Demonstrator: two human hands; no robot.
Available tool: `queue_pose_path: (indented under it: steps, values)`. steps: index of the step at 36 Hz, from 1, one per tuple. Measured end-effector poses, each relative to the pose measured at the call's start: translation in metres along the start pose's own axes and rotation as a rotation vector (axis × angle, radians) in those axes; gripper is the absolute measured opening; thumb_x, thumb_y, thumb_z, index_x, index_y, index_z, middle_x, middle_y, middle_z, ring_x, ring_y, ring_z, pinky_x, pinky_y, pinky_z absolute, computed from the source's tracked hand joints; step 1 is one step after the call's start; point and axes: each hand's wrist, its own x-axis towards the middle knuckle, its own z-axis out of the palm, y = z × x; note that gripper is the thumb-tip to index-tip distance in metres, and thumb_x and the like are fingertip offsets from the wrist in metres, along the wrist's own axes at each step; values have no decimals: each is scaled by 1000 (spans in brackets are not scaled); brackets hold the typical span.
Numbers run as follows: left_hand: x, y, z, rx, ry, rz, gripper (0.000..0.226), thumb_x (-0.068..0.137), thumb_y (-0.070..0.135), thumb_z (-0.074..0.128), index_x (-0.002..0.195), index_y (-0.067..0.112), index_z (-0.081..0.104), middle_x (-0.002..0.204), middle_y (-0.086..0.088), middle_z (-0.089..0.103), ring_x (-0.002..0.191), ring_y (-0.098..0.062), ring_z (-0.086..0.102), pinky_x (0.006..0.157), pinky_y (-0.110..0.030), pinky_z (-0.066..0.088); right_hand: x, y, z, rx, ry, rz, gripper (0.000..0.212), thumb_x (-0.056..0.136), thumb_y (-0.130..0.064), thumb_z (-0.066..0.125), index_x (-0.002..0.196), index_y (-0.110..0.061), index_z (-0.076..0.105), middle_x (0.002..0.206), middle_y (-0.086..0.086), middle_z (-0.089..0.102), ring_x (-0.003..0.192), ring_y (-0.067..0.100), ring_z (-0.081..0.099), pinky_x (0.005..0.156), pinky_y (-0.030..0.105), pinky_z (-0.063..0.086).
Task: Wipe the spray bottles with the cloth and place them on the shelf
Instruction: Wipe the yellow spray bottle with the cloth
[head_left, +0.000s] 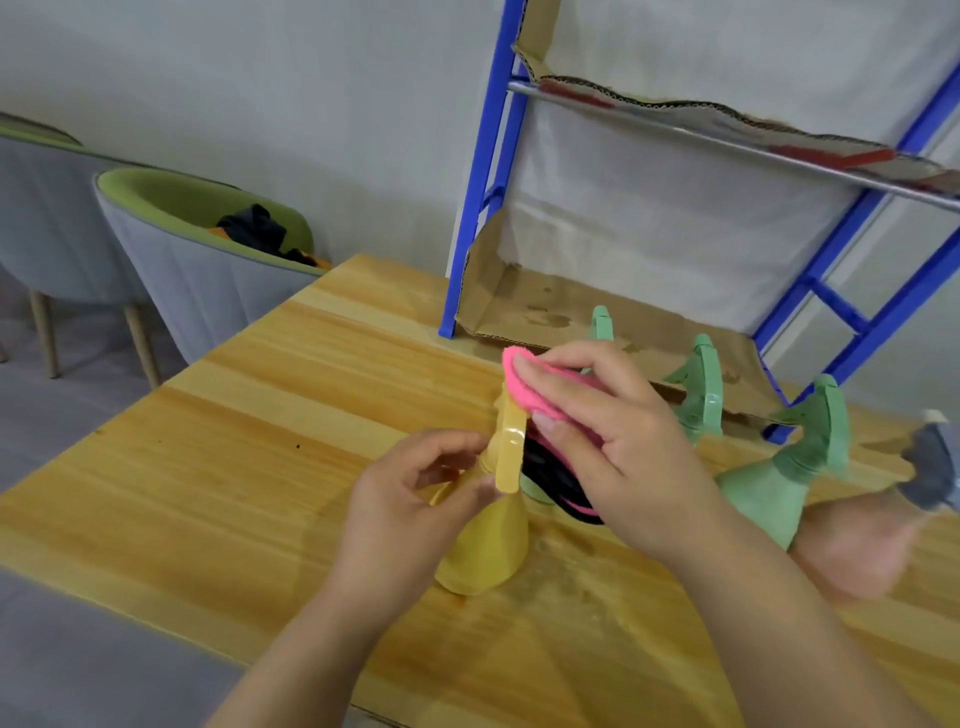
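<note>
Left hand (410, 499) grips the yellow plastic spray bottle (488, 551) by its neck; right hand (613, 441) pinches a pink cloth (519, 387) over its head. Hard rubbing could fire the trigger.

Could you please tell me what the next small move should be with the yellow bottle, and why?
Probably draw the pink cloth down over the yellow spray bottle: the right hand holds it only against the trigger head, while the left hand grips the neck.

Yellow spray bottle (485, 545) upright on table, pink cloth (524, 387) folded over its trigger head. Green spray bottles (769, 493) to the right; blue shelf (480, 171) behind, cardboard-lined.
</note>
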Motion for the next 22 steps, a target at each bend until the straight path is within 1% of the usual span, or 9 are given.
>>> queue_pose_path:
  steps: [3,5,8,10,12,14,16,19,22]
  values:
    - [2,-1,-1,3,-28,-10,34,73,11,78,90,39,72,89,13,73,90,-7,67,86,-33,54,-9,-1,-3,-83,-19,-82,40,96,-23,45,136,-18,51,121,-1,54,110,20,53,90,36,46]
    - [3,-3,-2,-8,-42,-3,27,71,17,78,91,35,74,90,10,74,91,-10,67,86,-36,54,-18,-2,-4,-131,-34,-162,41,96,-21,48,137,-18,49,121,2,56,105,24,55,83,39,48]
    - [3,-3,-2,-21,-60,29,28,65,37,73,93,35,73,91,10,74,91,-11,67,84,-35,55,-33,-6,-3,-228,-74,-269,44,94,-18,52,138,-21,44,124,-2,51,92,26,58,70,39,50]
    - [3,-2,-2,-14,-79,60,29,66,38,69,95,39,71,93,13,73,93,-10,67,83,-32,54,-37,-7,-4,-261,-87,-296,46,93,-16,54,137,-22,43,124,-4,49,89,25,57,65,37,49]
    - [3,-4,-1,-1,-91,83,28,72,33,70,99,38,71,97,13,73,96,-11,67,84,-31,53,-36,-4,-5,-302,-74,-325,46,91,-14,56,136,-21,46,123,-2,50,86,24,56,64,38,48]
    - [3,-8,0,27,-88,89,30,78,21,72,104,36,70,100,11,72,97,-12,66,85,-32,53,-30,0,-5,-329,-46,-345,43,91,-12,58,133,-18,49,120,1,53,86,24,55,64,39,47]
    - [5,-10,1,52,-92,84,33,81,12,71,108,31,70,100,8,72,97,-12,66,86,-32,54,-21,5,-4,-337,-21,-319,43,91,-13,56,133,-17,50,120,3,56,88,25,56,65,40,49]
    - [5,-10,1,92,-113,86,32,84,10,69,104,36,69,99,11,71,94,-9,64,84,-28,52,-8,12,-5,-262,42,-201,39,93,-16,52,132,-13,55,117,8,60,97,29,58,75,42,50]
    - [6,-7,1,118,-143,91,36,87,11,66,104,43,66,101,13,69,95,-6,62,82,-25,52,-3,19,-6,-191,94,-92,39,94,-19,49,132,-13,56,116,4,57,105,24,54,87,34,47]
